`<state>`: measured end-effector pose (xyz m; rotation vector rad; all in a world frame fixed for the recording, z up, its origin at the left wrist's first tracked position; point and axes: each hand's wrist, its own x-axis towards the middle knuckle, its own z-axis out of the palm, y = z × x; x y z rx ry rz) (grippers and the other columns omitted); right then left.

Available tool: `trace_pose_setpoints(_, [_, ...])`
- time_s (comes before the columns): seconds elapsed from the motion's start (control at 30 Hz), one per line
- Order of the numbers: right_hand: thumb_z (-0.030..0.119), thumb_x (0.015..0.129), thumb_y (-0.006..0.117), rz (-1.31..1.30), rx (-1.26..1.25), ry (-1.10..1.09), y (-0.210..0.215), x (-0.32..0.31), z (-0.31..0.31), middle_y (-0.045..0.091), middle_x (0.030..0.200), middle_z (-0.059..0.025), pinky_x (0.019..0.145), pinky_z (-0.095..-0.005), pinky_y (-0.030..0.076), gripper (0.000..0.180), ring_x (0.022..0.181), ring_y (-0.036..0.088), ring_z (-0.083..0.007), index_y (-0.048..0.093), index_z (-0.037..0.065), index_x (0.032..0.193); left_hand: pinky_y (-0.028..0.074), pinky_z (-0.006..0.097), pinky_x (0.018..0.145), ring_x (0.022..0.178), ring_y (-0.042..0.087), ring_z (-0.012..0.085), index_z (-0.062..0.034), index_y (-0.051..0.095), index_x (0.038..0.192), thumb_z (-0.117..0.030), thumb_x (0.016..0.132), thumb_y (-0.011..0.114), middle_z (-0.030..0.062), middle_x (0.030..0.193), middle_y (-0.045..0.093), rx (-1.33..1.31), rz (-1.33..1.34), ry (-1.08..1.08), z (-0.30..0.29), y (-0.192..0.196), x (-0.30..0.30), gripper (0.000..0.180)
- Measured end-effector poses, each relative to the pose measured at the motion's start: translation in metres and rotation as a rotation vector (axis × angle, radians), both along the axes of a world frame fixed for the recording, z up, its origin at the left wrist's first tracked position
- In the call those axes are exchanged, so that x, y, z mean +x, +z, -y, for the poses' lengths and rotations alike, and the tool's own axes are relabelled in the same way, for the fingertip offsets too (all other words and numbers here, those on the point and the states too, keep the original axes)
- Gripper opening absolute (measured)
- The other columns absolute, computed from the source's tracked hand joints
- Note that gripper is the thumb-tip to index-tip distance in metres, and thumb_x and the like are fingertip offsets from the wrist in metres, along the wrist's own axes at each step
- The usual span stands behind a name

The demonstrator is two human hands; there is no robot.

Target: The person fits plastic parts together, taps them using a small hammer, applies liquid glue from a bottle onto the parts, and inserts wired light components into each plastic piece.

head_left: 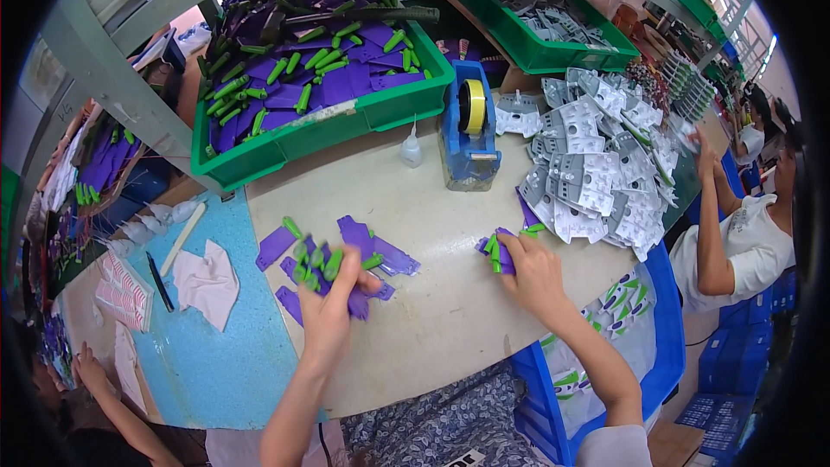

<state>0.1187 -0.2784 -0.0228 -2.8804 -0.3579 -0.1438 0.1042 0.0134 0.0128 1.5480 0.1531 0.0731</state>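
Note:
My left hand [327, 316] is closed around a bunch of flat purple plastic pieces with green cylindrical ends [313, 261]; it is slightly blurred. More such purple pieces [398, 259] lie loose on the table around and under it. To the right, my right hand [534, 275] grips a few purple pieces with green ends [496, 251] between thumb and fingers, close to the table top. Another purple piece [527, 210] lies just beyond those fingers, beside a large heap of grey-and-white plastic parts [596, 164].
A green crate [328, 134] heaped with purple-green pieces stands behind. Near it are a white dropper bottle [411, 149] and a blue tape dispenser [471, 160]. A blue bin [670, 320] sits at the right edge. Cloth [206, 284] and a black pen [160, 281] lie left. Other people work at both sides.

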Motion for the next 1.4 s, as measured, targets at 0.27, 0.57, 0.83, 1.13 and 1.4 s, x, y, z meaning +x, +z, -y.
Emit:
trace_pose_setpoints(0.27, [0.032,0.063,0.088,-0.168,0.437,0.44,0.071,-0.01,-0.063,0.044,0.135,-0.0207,0.103,-0.0465,0.036,0.092,0.121,0.045,-0.0391,0.045,0.0,0.138,0.042,0.061,0.105,0.12,0.057,0.0393,-0.0111,0.05,0.117,-0.044,0.105,0.037,0.0179,0.12,0.064,-0.927,-0.2,-0.071,0.025,-0.022,-0.057,0.037])
trace_pose_setpoints(0.57, [0.02,0.062,0.089,-0.03,0.626,0.771,0.051,-0.015,-0.115,0.057,0.126,-0.02,0.093,-0.0436,0.05,0.082,0.109,0.059,-0.0399,0.052,-0.003,0.132,0.056,0.044,0.091,0.105,0.067,0.0294,-0.0021,0.046,0.119,-0.014,0.103,0.051,0.0214,0.115,0.064,-0.663,-0.029,0.138,0.026,-0.018,-0.078,0.02])
trace_pose_setpoints(0.83, [0.003,0.07,0.077,0.17,0.536,0.801,0.055,-0.008,-0.117,0.066,0.107,-0.02,0.079,-0.0383,0.057,0.052,0.093,0.067,-0.0324,0.06,-0.007,0.118,0.053,0.026,0.068,0.08,0.067,0.0144,-0.0012,0.059,0.105,-0.017,0.099,0.062,0.0068,0.096,0.067,-0.508,-0.073,0.194,0.03,-0.007,-0.062,0.017])
trace_pose_setpoints(1.13, [0.0,0.076,0.069,0.329,0.083,0.503,0.029,0.036,-0.01,0.068,0.099,-0.0149,0.078,-0.041,0.052,0.03,0.09,0.065,-0.0316,0.066,-0.003,0.106,0.05,0.042,0.097,0.12,0.058,0.0289,-0.0033,0.046,0.131,-0.03,0.102,0.054,0.0213,0.128,0.058,-0.936,-0.701,-0.086,0.024,-0.011,-0.094,0.04])
trace_pose_setpoints(1.4, [-0.002,0.073,0.067,0.147,0.208,0.777,0.026,0.084,-0.126,0.063,0.12,-0.0109,0.095,-0.0407,0.044,0.04,0.115,0.056,-0.0287,0.064,0.003,0.113,0.033,0.045,0.118,0.139,0.036,0.0391,0.0143,0.025,0.143,-0.044,0.103,0.045,0.0301,0.148,0.034,-1.552,-0.95,0.13,0.053,-0.027,-0.089,0.074])
